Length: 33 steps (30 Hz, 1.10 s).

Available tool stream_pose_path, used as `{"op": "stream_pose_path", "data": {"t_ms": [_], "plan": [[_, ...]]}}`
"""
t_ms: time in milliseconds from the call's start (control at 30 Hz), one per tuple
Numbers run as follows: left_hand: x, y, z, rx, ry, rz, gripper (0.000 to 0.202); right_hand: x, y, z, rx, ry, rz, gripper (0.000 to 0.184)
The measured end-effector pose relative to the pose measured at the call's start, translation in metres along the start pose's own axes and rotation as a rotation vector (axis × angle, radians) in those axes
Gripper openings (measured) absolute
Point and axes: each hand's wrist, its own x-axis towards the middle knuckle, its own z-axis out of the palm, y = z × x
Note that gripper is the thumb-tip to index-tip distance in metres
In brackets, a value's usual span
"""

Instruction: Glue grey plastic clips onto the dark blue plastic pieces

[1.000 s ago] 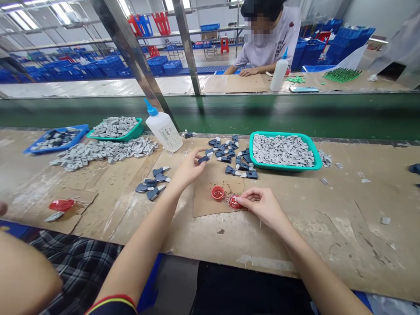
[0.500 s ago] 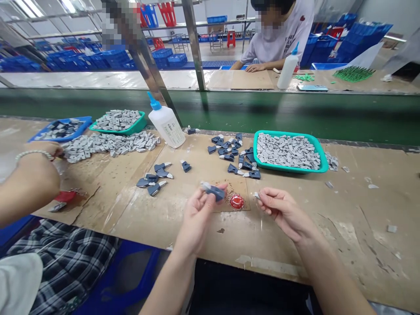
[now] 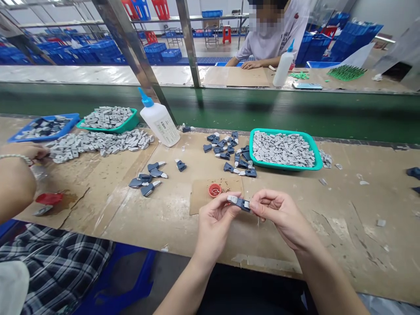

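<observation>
Both my hands meet over the front of the workbench [image 3: 328, 227] on a small dark-blue plastic part with a grey tip [image 3: 240, 202]. My left hand [image 3: 215, 223] pinches its left end between thumb and fingers. My right hand [image 3: 278, 212] pinches its right end, and I cannot see whether it holds some other tiny piece too. Just beyond the hands a red cap [image 3: 215, 190] lies on a cardboard square [image 3: 203, 194]. More blue-and-grey parts [image 3: 229, 153] lie scattered behind it, and a few more [image 3: 147, 179] rest to the left.
A teal tray of grey pieces [image 3: 284, 151] sits at the right, a glue bottle [image 3: 159, 122] left of centre, loose grey pieces [image 3: 98, 142], another teal tray [image 3: 108, 118] and a blue tray [image 3: 42, 127] farther left. A neighbour's arm [image 3: 16, 175] is at left; another person [image 3: 272, 35] sits across the green conveyor [image 3: 229, 111].
My hands came together: the left brought the blue part closer and the right moved over to pinch its other end. The second red cap is now hidden behind my hands.
</observation>
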Motion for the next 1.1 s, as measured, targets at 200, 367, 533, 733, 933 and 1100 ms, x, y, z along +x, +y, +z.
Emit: {"op": "stream_pose_path", "data": {"t_ms": [200,367,533,733,933,1100], "plan": [[-0.004,-0.005,0.003,0.089,0.014,0.069,0.024,-0.001,0.001,0.004,-0.129,0.047,0.010,0.031],[-0.007,-0.006,0.002,0.195,-0.005,0.194,0.030,-0.003,-0.003,0.006,-0.180,0.024,-0.012,0.030],[-0.006,-0.001,-0.002,0.107,-0.044,0.069,0.027,0.002,-0.010,0.002,-0.149,-0.070,-0.015,0.028],[0.004,0.012,-0.003,0.039,-0.061,-0.056,0.046,0.017,-0.026,0.006,-0.163,-0.109,-0.040,0.027],[0.020,0.021,-0.016,0.051,0.022,0.010,0.064,0.054,-0.052,-0.022,-0.655,-0.117,-0.266,0.031],[0.050,0.028,-0.081,0.516,0.272,0.311,0.052,0.115,-0.077,-0.111,-1.585,0.167,-0.172,0.019]]}}
